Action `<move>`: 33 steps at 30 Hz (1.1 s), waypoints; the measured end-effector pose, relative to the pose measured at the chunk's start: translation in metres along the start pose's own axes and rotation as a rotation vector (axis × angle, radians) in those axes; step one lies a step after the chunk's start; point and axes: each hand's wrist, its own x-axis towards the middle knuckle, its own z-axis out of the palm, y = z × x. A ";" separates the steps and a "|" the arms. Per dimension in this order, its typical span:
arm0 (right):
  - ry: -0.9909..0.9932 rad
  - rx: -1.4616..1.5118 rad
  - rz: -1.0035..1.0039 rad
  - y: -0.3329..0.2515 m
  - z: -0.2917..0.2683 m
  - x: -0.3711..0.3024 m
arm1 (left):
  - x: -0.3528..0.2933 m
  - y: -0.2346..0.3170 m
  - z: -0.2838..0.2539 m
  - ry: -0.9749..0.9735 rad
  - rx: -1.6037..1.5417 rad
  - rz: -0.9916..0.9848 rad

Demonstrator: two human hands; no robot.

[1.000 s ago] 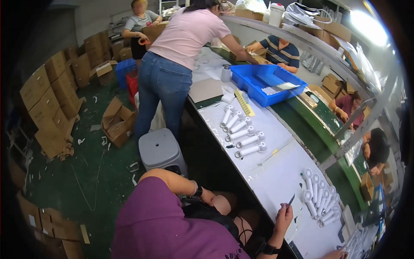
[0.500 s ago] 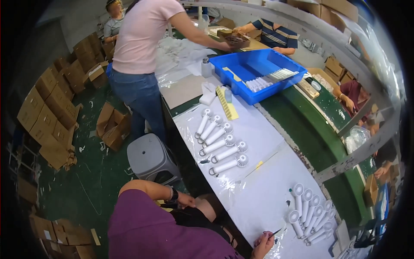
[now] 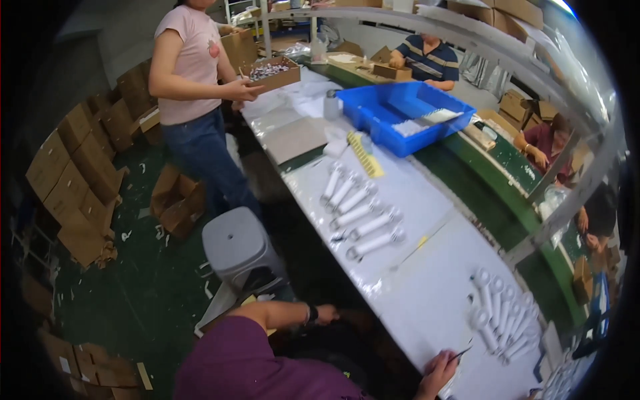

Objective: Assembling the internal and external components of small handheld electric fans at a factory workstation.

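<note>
Tool, thin and dark, is in the right hand, at the near edge of the table. Noted left to right: carton on the floor, mouth up, likely so that things can be dropped in from above. Stool stands close by the table, presumably as a work seat. Left hand is low beside the table edge; shadow and blur there, so cannot tell how far its fingers are spread or whether it has hold of anything. Row of fans, white, lies side by side, handles toward the near edge, probably so each can be taken by its handle. Tray, blue, sits beyond them with white parts inside; its raised walls would keep these from rolling off. Right hand has its fingers curled in a pinch around the tool, tip projecting up and right; this grip seems chosen to leave the tip free. Bunch of fans lies farther right, apart from the tip, packed tighter, perhaps to save room.
</note>
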 end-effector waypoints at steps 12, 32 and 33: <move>-0.174 -0.100 -0.222 0.005 0.001 0.017 | -0.175 0.095 -0.053 0.037 -0.141 0.420; -0.226 -0.104 -0.113 -0.001 0.010 0.011 | -0.227 0.165 -0.029 -0.069 -0.228 0.818; -0.241 -0.089 -0.120 0.001 0.008 0.011 | -0.227 0.164 -0.031 -0.048 -0.219 0.818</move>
